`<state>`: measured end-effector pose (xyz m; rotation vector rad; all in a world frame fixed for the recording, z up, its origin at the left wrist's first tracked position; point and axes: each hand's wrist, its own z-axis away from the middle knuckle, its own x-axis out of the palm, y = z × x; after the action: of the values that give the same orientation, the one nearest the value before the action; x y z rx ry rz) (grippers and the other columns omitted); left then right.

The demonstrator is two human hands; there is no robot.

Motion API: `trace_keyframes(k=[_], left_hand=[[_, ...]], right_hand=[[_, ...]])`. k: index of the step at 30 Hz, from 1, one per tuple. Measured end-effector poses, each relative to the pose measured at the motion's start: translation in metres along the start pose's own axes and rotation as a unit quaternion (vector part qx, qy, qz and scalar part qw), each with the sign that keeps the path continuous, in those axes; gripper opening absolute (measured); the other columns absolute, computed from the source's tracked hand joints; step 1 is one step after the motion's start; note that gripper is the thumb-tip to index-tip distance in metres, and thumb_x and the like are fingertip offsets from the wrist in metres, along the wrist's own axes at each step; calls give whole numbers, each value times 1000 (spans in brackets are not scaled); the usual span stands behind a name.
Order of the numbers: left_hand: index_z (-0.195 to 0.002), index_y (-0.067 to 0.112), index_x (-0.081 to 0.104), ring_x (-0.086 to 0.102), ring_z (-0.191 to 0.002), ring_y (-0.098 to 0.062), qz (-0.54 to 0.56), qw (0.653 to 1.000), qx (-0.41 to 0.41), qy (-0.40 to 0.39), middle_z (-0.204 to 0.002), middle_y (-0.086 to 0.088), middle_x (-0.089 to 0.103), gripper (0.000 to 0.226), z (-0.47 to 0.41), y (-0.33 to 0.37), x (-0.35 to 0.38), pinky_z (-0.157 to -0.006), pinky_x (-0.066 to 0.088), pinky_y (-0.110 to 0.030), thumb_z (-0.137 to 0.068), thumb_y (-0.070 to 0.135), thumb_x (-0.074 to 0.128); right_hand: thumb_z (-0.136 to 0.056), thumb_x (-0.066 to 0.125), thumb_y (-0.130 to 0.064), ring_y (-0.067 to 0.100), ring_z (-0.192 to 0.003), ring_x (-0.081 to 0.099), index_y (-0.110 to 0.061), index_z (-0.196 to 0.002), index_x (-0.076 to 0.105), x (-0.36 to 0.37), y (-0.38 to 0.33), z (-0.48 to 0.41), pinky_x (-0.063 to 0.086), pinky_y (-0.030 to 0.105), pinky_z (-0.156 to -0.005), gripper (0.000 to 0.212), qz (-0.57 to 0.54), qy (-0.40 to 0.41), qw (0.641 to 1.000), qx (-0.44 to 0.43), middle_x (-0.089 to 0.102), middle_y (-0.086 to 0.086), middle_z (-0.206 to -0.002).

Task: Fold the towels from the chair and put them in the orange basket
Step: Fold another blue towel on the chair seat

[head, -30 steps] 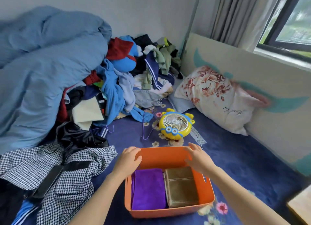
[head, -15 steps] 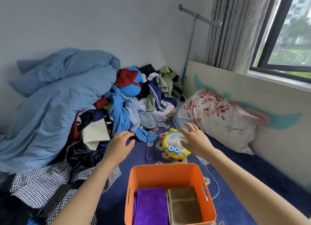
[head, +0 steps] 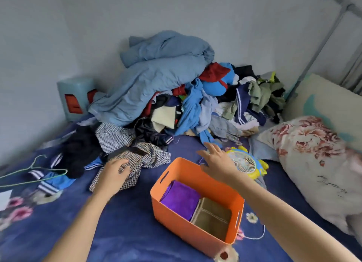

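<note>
Orange basket point(head: 174, 220) on the bed point(head: 125, 234), near centre: folded purple towel point(head: 181, 199) left, folded tan towel point(head: 214, 217) right. Left hand point(head: 113, 174) over checked garment point(head: 148, 157), fingers loosely bent, empty. Right hand point(head: 217, 162) beyond basket's far rim, fingers spread.

A purple towel point(head: 180, 196) and tan towel point(head: 212, 218) are stowed side by side in the orange basket point(head: 172, 222). The left hand point(head: 113, 173) and right hand point(head: 217, 162) are extended past it, fingers relaxed.
</note>
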<state>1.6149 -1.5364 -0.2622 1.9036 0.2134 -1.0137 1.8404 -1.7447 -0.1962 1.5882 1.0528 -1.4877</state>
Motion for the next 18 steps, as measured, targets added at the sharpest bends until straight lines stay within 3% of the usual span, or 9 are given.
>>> trace_keyframes(k=[7,11,15,16,18], left_hand=[[-110,0,64,56,-108,-29,-30,984,-149,89,-113,-13,62,25,157,-51,-64,-92,40,-35,-86,6,61],[-104,-2,67,64,-91,-35,-88,950,-255,158,-99,-19,68,23,262,-93,-136,-83,47,-41,-80,0,66],[-104,-9,66,60,-103,-41,-123,901,-341,237,-106,-28,65,25,354,-105,-187,-93,43,-44,-80,-3,66],[-104,-10,66,60,-103,-40,-121,887,-365,256,-106,-28,65,24,377,-109,-195,-93,43,-43,-81,-3,65],[-100,-4,67,60,-100,-39,-98,868,-412,259,-103,-27,65,17,414,-111,-205,-90,44,-42,-85,3,62]], right_hand=[[-92,47,-24,25,-140,16,-20,-141,34,32,-97,12,27,37,-108,51,-14,-74,980,-183,17,9,-152],[-93,46,-24,25,-139,18,-19,-142,32,37,-198,32,26,37,-107,52,-30,-82,940,-330,16,8,-153],[-90,53,-22,27,-141,19,-18,-142,36,36,-282,57,27,39,-109,55,-17,-101,903,-418,15,12,-154],[-83,62,-24,30,-137,29,-17,-137,44,38,-305,65,35,42,-105,57,-10,-84,889,-451,25,16,-151],[-51,85,-27,36,-107,61,-14,-108,68,35,-342,78,55,44,-73,61,9,-95,875,-474,59,24,-121]])
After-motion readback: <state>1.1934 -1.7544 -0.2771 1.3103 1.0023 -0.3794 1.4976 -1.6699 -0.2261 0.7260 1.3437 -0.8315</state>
